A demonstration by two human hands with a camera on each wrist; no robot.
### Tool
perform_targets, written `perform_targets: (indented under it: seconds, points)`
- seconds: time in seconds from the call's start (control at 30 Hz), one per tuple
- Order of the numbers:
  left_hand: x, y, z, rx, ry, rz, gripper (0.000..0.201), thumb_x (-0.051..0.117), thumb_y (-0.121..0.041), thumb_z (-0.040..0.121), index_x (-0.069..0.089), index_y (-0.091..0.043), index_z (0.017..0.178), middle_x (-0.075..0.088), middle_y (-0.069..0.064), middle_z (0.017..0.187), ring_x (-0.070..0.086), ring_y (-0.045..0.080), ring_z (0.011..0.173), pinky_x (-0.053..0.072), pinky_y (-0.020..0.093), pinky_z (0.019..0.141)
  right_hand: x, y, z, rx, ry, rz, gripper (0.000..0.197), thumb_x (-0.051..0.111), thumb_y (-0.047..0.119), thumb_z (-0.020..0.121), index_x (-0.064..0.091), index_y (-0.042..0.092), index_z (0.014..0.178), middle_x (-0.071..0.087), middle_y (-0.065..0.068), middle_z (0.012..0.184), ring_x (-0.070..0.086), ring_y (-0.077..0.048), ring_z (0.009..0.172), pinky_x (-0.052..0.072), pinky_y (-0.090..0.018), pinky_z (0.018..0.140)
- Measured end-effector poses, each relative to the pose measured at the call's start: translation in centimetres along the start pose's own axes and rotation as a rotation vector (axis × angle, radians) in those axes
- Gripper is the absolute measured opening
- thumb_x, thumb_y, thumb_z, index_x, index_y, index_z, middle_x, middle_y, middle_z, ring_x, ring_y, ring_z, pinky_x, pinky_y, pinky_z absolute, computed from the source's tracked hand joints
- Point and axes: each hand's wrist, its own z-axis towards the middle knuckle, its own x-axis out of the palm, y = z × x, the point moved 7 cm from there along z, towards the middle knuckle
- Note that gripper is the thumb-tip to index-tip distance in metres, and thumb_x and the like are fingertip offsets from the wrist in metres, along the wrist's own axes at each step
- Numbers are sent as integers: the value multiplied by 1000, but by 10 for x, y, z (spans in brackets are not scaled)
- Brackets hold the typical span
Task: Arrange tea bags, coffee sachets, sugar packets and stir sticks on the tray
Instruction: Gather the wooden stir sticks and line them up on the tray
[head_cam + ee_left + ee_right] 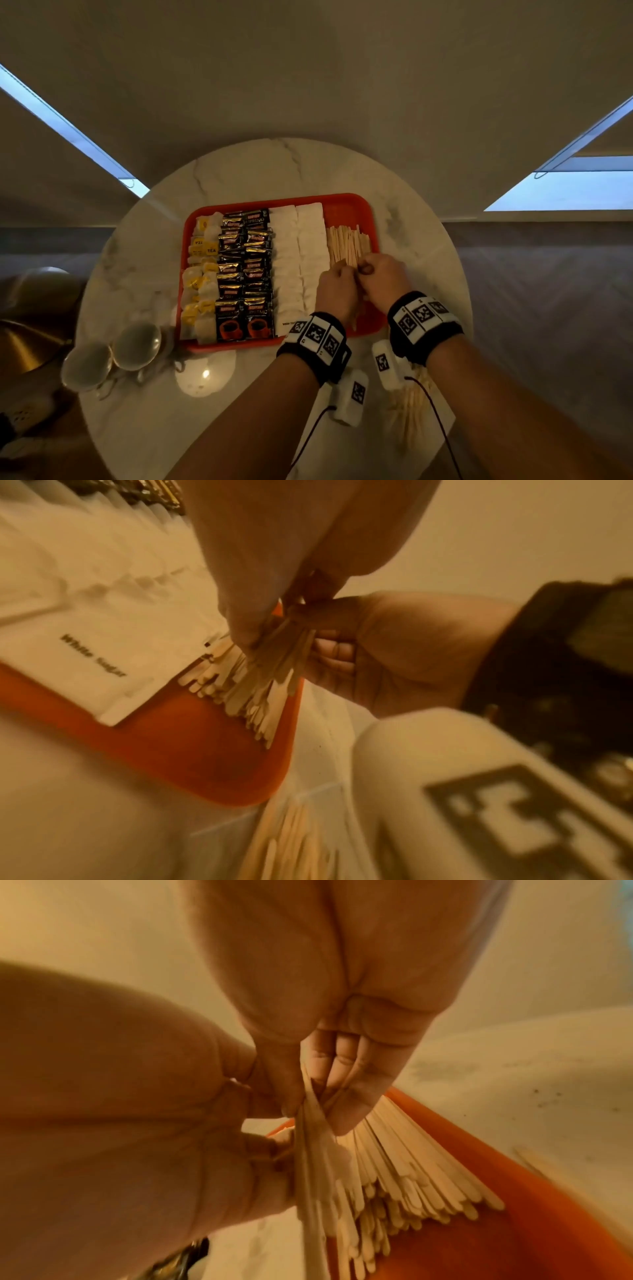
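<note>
While stir sticks (347, 245) fan across the tray (346, 205), both hands grip them.

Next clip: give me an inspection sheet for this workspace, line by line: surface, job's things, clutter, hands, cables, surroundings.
Surface: round marble table; red tray on it.
Job's things: on the tray, left to right, tea bags, coffee sachets, sugar packets, stir sticks; loose sticks lie on the table, off the tray.
Clutter: two glasses near the tray's left corner.
Hands: left hand and right hand together grip a bundle of sticks over the tray.
Cables: thin wires run from the wrist units.
Surroundings: dim room, pale wall, bright window strips.
</note>
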Motion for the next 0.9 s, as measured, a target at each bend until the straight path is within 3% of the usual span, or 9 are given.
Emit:
perform_targets:
  seconds: [0.07,0.17,0.23,0.33,0.4,0.5,0.63,0.8,0.9]
  points:
    - [-1,-6,7,59,-46,99,29,44,-21,102,69,-10,95,70,14,88,65,31,83,46,31,65,-3,-2,14,20,24,1,9,66,17,93,64,23,86,65,1,78,67,-23,79,59,-37,77]
    - [-6,-14,14,117,-133,245,35,45,-25,106,67,-12,129,71,14,120,66,30,109,52,32,86,-5,-3,33,16,34,59,7,71,20,91,64,22,90,67,3,84,67,-19,83,58,-35,82]
    - [-8,-16,19,136,-165,236,37,49,-24,105,61,-15,138,71,12,124,68,26,108,55,34,94,-6,-1,45,4,33,83,7,71,19,91,65,22,88,67,3,81,68,-18,80,59,-38,83]
    - [-8,-12,28,123,-183,244,36,54,-22,102,62,-16,137,73,11,116,69,23,102,56,30,90,-6,0,58,-7,34,26,8,71,21,91,68,27,87,71,2,85,69,-17,82,57,-33,78]
    - [-5,-8,31,126,-170,304,34,57,-20,100,64,-16,134,71,8,118,68,22,107,52,23,88,-8,-1,61,4,36,-67,17,71,23,91,59,28,80,65,4,80,65,-15,77,49,-24,68]
    - [-1,-3,33,145,-173,379,30,60,-21,99,68,-17,127,69,7,116,67,21,106,50,22,85,-8,-9,65,32,48,-132,22,71,21,91,53,24,79,58,5,78,58,-12,73,41,-20,59]
    - [1,-3,31,181,-164,417,30,62,-19,99,68,-15,128,65,6,118,65,19,107,43,15,85,-9,-15,64,41,48,-170,13,71,20,91,61,14,96,65,-4,92,65,-22,89,51,-31,77]
    - [-1,-7,18,257,-128,455,27,62,-30,99,71,-16,119,68,4,110,66,17,95,50,22,80,-22,-32,46,83,-9,-102,16,73,27,88,58,23,83,68,-2,87,66,-19,80,56,-32,74]
    - [8,-4,-7,330,-29,488,20,60,-30,99,73,-18,108,70,0,102,63,12,87,53,24,76,-29,-50,23,130,-36,-84,17,74,31,88,61,19,85,67,-1,80,65,-19,75,54,-30,69]
